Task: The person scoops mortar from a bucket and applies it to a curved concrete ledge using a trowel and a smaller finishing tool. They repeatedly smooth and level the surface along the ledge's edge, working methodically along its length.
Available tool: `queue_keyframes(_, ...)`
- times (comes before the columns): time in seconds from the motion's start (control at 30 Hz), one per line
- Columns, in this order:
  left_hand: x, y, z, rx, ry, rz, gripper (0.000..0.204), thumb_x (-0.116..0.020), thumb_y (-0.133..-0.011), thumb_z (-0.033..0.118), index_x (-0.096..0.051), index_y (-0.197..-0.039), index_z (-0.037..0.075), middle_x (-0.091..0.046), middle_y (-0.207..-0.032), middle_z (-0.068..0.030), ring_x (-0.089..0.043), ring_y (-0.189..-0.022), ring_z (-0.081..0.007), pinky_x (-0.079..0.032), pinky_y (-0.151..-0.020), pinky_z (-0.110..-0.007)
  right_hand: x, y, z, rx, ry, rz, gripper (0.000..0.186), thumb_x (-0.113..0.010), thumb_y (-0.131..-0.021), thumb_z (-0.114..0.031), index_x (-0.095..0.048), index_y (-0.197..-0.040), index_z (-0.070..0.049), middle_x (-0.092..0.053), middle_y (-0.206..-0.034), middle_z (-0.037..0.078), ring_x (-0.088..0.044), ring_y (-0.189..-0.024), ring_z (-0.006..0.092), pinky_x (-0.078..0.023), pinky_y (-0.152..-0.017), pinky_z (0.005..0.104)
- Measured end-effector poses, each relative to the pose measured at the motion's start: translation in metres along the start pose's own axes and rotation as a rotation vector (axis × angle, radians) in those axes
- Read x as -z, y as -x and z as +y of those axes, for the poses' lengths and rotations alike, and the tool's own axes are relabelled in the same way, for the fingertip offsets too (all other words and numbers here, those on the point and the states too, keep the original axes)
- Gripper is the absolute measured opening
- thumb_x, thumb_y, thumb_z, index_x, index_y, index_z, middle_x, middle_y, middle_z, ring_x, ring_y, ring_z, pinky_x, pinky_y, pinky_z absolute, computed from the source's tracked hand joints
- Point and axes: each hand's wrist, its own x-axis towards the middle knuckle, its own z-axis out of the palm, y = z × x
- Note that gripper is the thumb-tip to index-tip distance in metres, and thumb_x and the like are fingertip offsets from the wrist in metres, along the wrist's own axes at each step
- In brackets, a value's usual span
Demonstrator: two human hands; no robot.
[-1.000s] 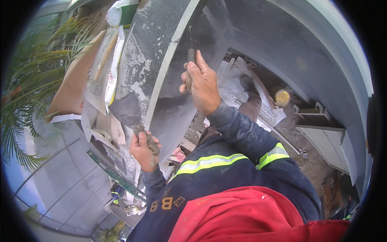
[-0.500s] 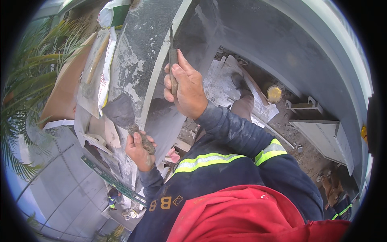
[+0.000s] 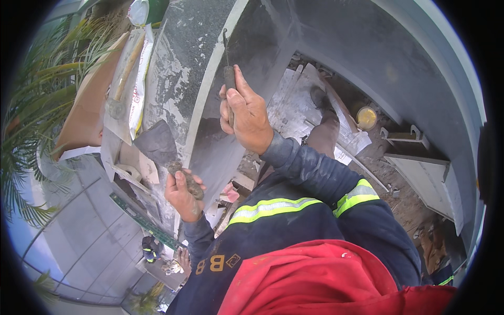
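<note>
Looking down with the head view, I see the right hand [image 3: 248, 118] with its fingers wrapped round the handle of a narrow tool [image 3: 229, 79], one finger stretched along it; the thin metal end lines up with the pale edge strip [image 3: 201, 102], though I can't tell whether they touch. Lower down, the left hand [image 3: 184, 197] clamps a broad-bladed scraper [image 3: 156, 143] by its crusted handle. The step looks like working that edge by hand; the next move seems to call for a steady wrist and light pressure
</note>
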Motion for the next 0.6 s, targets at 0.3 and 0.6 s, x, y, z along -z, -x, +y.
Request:
queue_keyframes(0.3, 0.010, 0.006, -0.005, 0.003, -0.001, -0.061, 0.025, -0.055, -0.105, 0.025, -0.056, -0.114, 0.001, -0.059, -0.093, -0.0081, -0.062, -0.063, -0.0167, -0.051, -0.046, -0.029, -0.044, -0.015, 0.012, 0.062, 0.044, 0.079, 0.071, -0.040, -0.107, -0.022, 0.000, -0.154, 0.012, -0.051, -0.068, 0.003, -0.048, -0.054, 0.0096, -0.048, -0.050, 0.0281)
queue_keyframes(0.6, 0.006, -0.001, 0.003, -0.026, 0.014, 0.027, 0.022, -0.062, -0.101, 0.019, -0.056, -0.105, -0.002, -0.062, -0.082, -0.0094, -0.062, -0.056, -0.0161, -0.051, -0.044, -0.030, -0.026, -0.016, 0.010, -0.012, -0.153, 0.154, 0.054, -0.038, -0.108, -0.019, -0.022, -0.150, 0.011, -0.050, -0.099, 0.007, -0.048, -0.061, 0.0096, -0.045, -0.050, 0.0291)
